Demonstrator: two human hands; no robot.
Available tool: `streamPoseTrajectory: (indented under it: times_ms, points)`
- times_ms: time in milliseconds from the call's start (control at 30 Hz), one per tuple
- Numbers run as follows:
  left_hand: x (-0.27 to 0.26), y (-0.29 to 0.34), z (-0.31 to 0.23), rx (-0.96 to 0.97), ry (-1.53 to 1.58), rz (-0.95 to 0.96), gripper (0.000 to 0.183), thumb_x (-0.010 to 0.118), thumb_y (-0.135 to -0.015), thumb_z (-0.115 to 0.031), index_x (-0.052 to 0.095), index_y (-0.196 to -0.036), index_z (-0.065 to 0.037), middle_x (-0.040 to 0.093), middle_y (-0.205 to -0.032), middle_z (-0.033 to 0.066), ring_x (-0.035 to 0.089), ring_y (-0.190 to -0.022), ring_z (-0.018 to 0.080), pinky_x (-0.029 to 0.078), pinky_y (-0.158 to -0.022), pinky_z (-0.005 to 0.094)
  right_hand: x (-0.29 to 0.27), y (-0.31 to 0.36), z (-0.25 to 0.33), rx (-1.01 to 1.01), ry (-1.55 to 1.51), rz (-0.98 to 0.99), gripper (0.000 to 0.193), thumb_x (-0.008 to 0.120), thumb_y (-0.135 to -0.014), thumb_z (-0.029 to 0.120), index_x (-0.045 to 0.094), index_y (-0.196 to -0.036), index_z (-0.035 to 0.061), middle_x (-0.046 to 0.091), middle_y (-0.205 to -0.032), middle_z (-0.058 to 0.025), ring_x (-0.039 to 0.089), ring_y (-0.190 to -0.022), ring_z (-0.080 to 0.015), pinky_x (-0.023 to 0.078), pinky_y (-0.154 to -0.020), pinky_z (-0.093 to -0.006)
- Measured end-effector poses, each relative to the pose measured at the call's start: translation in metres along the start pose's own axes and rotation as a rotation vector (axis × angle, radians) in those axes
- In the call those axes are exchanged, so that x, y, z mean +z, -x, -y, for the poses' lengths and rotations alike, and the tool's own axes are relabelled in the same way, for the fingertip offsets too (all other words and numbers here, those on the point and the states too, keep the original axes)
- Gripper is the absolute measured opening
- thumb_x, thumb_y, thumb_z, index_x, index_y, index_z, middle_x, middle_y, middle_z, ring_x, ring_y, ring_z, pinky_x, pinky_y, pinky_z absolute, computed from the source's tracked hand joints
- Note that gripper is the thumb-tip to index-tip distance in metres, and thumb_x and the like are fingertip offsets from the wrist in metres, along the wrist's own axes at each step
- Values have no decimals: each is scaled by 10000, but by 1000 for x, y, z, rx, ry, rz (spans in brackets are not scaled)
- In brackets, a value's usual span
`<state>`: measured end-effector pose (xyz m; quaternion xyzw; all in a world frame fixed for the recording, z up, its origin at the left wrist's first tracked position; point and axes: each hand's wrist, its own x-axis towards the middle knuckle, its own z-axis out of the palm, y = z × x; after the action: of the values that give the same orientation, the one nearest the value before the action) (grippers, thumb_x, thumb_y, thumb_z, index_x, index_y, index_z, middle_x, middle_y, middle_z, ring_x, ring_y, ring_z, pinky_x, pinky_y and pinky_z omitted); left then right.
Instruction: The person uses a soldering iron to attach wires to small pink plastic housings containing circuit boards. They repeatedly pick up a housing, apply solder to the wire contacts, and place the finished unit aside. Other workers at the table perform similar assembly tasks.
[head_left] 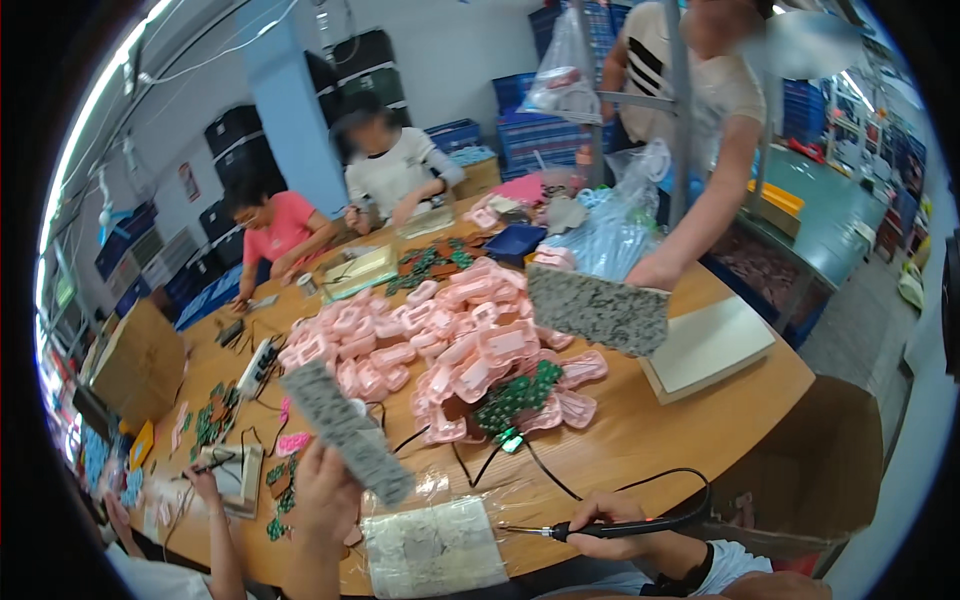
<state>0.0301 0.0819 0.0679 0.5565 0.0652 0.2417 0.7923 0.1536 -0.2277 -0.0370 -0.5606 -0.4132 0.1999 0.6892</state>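
Note:
My left hand [328,492] is closed on the lower part of a grey speckled slab [345,428], held tilted above the table. Between the fingers of my right hand [612,528] is the black handle of a soldering iron [570,530]. Its thin tip points left, close to the right edge of a pale, plastic-wrapped pad [435,545] on the table in front of me. Beyond it lies a heap of pink plastic shells [470,350], with green circuit boards [515,400] on its near side.
From the right, a co-worker's arm [705,235] reaches in with another speckled slab [600,305]. A cream board [710,348] lies below it. An open cardboard box [810,460] stands at right. The iron's cable [690,475] loops over the table. Other people sit around the table.

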Motion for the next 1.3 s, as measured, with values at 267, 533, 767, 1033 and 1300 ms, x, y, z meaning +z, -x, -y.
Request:
streamPoseTrajectory:
  times_ms: [267,533,767,1033,1300]
  points:
    - [120,-102,29,-54,-822,616,480,607,-864,-71,423,-1301,4,609,-1103,98,583,-988,162,483,-861,323,-18,13,6,-50,-1,-55,172,699,-737,-2,581,-858,32,614,-755,-56,565,-628,-108,424,-543,-250]
    - [132,-94,35,555,-1551,872,522,702,-719,-125,489,-1175,13,573,-1095,197,553,-1003,369,455,-853,414,-27,13,1,-138,7,-73,201,716,-708,-1,583,-854,41,618,-736,-77,574,-609,-133,419,-531,-262]
    - [16,15,-27,218,-1751,191,524,751,-679,-126,521,-1135,-12,595,-1042,180,570,-978,354,450,-853,415,-27,3,0,-148,-109,-69,210,719,-664,3,589,-823,48,606,-666,-99,596,-582,-212,467,-554,-309]
    - [-20,91,40,-179,-1660,367,558,729,-721,-213,463,-1170,-17,592,-984,214,565,-946,386,451,-801,427,-17,1,-3,-156,-81,-64,201,700,-664,-3,563,-804,46,578,-634,-72,530,-514,-153,386,-475,-262]
    - [62,-105,25,224,-1247,316,789,726,-778,-335,344,-1337,70,402,-1352,279,408,-1267,348,335,-1041,401,-13,13,-10,-94,-28,-86,220,744,-694,61,584,-841,28,619,-719,-79,606,-606,-158,459,-552,-260]
